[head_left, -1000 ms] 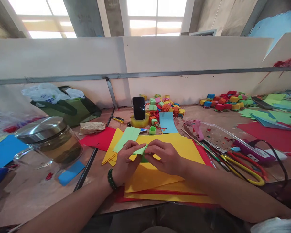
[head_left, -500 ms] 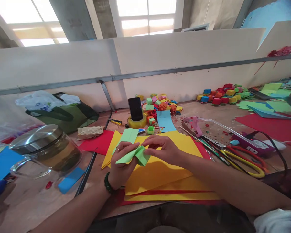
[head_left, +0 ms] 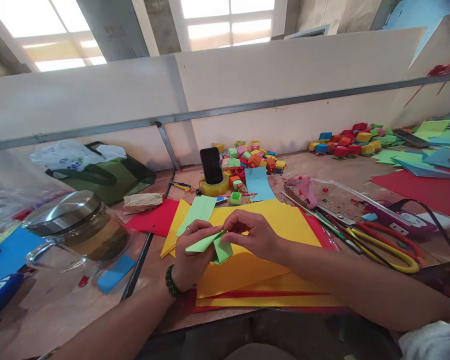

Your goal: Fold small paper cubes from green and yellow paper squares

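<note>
Folded light green paper (head_left: 223, 250) is held between both hands above a stack of yellow sheets (head_left: 281, 225). My left hand (head_left: 193, 257), with a ring and a dark beaded bracelet, is closed round the paper's left part. The thumb and index finger of my right hand (head_left: 253, 234) pinch its upper edge. Behind my left hand a flat light green sheet (head_left: 198, 212) lies on the yellow stack. A small open green paper box (head_left: 235, 198) sits just beyond the stack.
A glass mug of tea (head_left: 78, 225) stands at the left, near a green bag (head_left: 108, 175). A phone (head_left: 211, 165) leans on a tape roll, beside a pile of paper cubes (head_left: 253, 159). Scissors (head_left: 386, 247) and a pink glue gun (head_left: 306, 190) lie at the right.
The view has shifted slightly. My right fingers have closed in on the paper's upper edge beside my left fingers, and the paper's right flap now hangs flatter.
</note>
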`<state>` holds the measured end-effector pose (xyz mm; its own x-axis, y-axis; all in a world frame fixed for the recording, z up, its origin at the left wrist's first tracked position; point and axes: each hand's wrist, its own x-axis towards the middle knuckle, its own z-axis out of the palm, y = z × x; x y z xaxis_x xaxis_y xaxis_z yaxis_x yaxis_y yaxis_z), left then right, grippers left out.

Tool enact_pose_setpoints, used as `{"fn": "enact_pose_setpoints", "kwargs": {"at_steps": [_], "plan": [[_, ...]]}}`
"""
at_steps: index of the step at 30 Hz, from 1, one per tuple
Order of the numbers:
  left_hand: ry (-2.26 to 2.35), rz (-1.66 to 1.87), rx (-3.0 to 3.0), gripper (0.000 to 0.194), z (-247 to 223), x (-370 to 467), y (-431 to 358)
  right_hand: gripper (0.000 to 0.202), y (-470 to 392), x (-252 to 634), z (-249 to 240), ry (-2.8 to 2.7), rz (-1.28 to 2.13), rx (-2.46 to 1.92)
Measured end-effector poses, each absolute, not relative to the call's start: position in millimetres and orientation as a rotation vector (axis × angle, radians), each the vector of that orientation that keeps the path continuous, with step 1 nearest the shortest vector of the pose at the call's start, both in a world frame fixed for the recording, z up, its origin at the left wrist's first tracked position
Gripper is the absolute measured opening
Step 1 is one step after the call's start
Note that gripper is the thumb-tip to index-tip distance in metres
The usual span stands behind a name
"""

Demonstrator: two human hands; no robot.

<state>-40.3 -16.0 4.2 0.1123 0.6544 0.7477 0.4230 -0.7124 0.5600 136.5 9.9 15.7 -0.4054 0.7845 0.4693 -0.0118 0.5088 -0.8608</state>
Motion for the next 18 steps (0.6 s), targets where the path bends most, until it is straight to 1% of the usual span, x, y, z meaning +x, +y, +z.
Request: {"fn": "enact_pose_setpoints", "kwargs": {"at_steps": [6,9,13,18], "plan": [[1.047,1.678,2.204,0.012,7.7,-39.9,-18.1,0.035,8.9,139.4,17.8,-1.777,1.012,-0.579],[1.008,1.696,2.212,0.014,10.1,-41.4,-19.0,0.032,11.0,142.6,19.8,-1.79,1.07,-0.555],[0.986,1.664,2.266,0.018,12.3,-44.5,-20.1,0.036,14.7,145.1,21.9,-1.801,1.157,-0.534],[0.99,1.627,2.294,0.018,10.3,-46.3,-19.8,0.04,15.2,143.4,22.0,-1.843,1.101,-0.565]]}}
